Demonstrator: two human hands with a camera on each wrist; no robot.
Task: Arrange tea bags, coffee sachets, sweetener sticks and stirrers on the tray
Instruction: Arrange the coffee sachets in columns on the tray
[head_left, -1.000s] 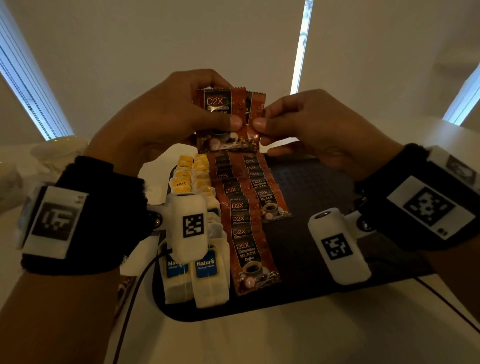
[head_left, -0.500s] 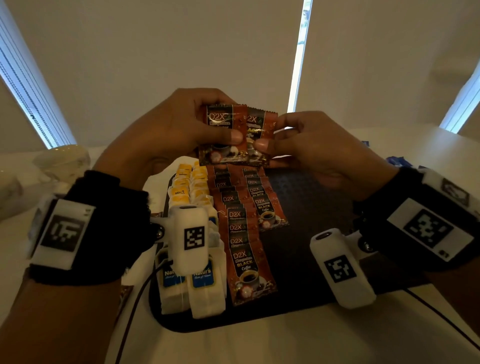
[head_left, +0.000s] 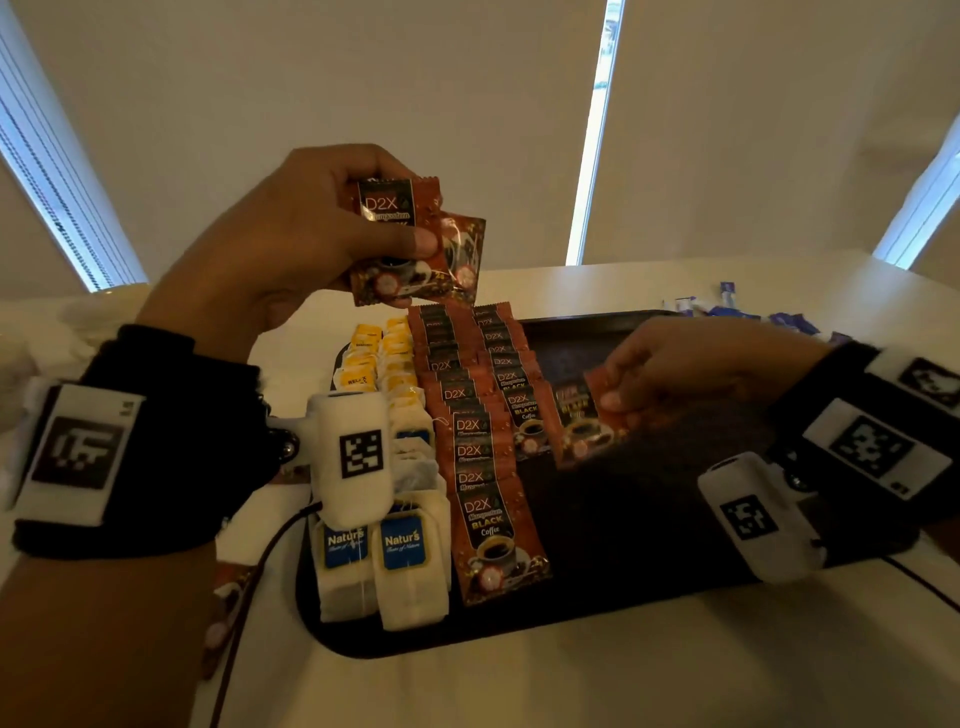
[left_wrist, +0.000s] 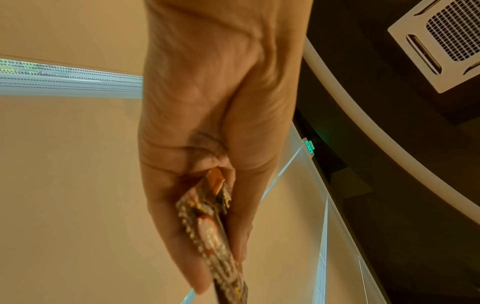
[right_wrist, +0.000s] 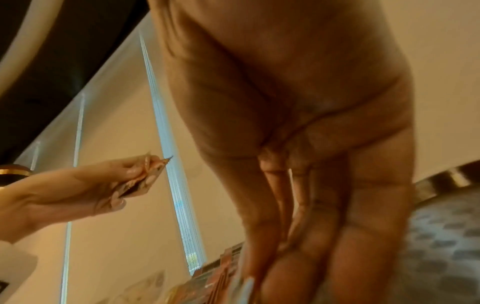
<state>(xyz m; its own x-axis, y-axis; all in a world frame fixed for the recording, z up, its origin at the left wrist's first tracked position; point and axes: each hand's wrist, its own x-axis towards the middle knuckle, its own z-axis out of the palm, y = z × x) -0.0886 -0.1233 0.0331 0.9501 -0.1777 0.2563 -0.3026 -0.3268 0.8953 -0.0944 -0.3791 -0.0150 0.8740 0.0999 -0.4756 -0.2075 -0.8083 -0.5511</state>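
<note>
- Since half a second ago, one red foil coffee sachet (head_left: 582, 423) has come down in the right hand (head_left: 691, 379), pinched over the black tray (head_left: 649, 545) beside the sachet rows (head_left: 480, 415)
- Left hand (head_left: 291, 244) grips remaining sachets (head_left: 415, 244) aloft
- Tea bags (head_left: 384, 561) partly hidden behind the wrist camera (head_left: 353, 457)
- Blue packets (head_left: 727, 306) beyond, blurred

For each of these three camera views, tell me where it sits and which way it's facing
Head: worn on the head, looks forward and down at the black tray; both forearms, left hand and right hand show.
Left wrist: looks along the left hand up toward wall and ceiling; its grip holds spare coffee sachets.
Right wrist: looks along the right hand down at the tray; the left hand shows too.
Shared: all three show the left hand's sachets.
</note>
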